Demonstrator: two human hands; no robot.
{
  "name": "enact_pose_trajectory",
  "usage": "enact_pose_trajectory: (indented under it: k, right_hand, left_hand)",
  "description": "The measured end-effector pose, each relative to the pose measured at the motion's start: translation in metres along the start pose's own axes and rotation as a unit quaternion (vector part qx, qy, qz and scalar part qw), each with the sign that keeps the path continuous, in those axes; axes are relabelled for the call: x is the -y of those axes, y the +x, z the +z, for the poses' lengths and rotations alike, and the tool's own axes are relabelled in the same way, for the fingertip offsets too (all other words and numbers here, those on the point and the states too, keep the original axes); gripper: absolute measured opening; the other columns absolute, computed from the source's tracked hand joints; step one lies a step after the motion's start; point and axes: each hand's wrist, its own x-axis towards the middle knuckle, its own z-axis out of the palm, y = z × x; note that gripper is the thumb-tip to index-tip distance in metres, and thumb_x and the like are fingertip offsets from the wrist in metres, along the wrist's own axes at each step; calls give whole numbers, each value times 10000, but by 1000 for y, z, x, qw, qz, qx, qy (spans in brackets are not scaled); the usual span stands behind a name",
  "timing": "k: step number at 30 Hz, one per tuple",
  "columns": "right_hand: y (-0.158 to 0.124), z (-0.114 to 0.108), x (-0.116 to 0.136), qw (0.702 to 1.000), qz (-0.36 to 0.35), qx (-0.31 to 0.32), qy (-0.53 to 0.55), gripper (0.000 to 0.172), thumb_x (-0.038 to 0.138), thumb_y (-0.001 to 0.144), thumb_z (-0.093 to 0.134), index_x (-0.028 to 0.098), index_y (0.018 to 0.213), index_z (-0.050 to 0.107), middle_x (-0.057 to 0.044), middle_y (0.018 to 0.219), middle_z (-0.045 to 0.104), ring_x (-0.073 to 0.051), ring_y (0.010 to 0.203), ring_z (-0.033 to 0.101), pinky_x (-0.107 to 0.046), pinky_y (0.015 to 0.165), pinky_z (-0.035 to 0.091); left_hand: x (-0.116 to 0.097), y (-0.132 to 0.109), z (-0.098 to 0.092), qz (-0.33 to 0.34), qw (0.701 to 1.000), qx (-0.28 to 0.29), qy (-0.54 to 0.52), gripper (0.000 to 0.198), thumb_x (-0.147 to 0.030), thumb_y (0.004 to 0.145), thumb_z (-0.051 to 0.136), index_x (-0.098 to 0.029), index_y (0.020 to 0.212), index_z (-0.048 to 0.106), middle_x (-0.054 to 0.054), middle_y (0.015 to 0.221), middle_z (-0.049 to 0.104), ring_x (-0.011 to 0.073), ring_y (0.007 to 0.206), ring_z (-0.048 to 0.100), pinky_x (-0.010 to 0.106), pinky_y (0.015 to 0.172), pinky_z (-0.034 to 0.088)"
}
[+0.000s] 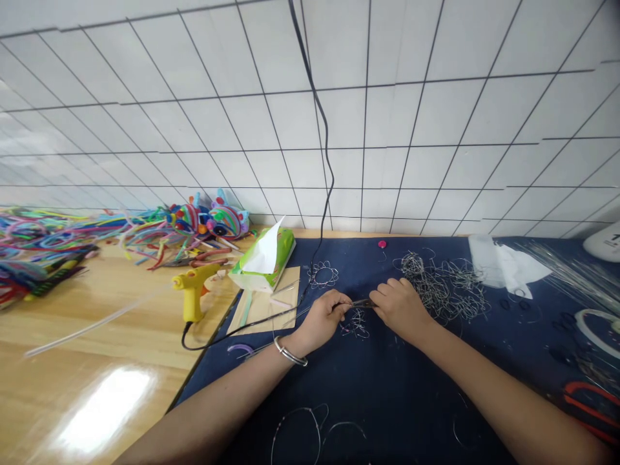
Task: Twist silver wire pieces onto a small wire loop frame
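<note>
My left hand, with a silver bangle at the wrist, is closed in a pinch on thin wire, some of which trails out to the lower left. Opposite it, my right hand is wrapped round small dark pliers. The jaws of the pliers meet the left fingertips, and the exact grip point is too small to make out. Just below the pliers lies a small bent-wire piece on the dark blue mat. A flower-shaped wire ring rests beyond my left hand.
A tangled wire heap lies right of my right hand. To the left are a yellow glue gun, a green tissue pack and colourful pipe cleaners. A black cable hangs down the wall. Red-handled scissors sit far right.
</note>
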Motion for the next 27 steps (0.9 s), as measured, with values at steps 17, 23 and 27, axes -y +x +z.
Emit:
enact_pose_trajectory:
  k: [17,23,27]
  right_hand:
    - [-2,12,-1,1000,3,-5,12,162,221,803,454,173,684,554,-33,667,548,-154,684,411,-302,632,210]
    - [-3,15,-2,999,14,10,38,178,274,815,455,176,698,546,-23,677,563,-142,665,437,-279,615,228]
    - [-3,16,-3,998,33,26,56,243,356,835,430,188,711,554,-13,682,575,-136,663,461,-260,607,245]
  left_hand:
    - [-3,-1,0,15,1000,-5,25,157,-165,817,408,-144,781,559,-11,654,488,87,565,476,215,569,389]
    - [-4,-2,0,39,997,-24,56,168,-175,822,404,-155,784,567,-3,672,496,95,594,480,225,604,395]
    - [-2,-2,0,28,997,-32,57,161,-217,818,427,-162,801,578,2,676,516,106,616,492,229,608,396]
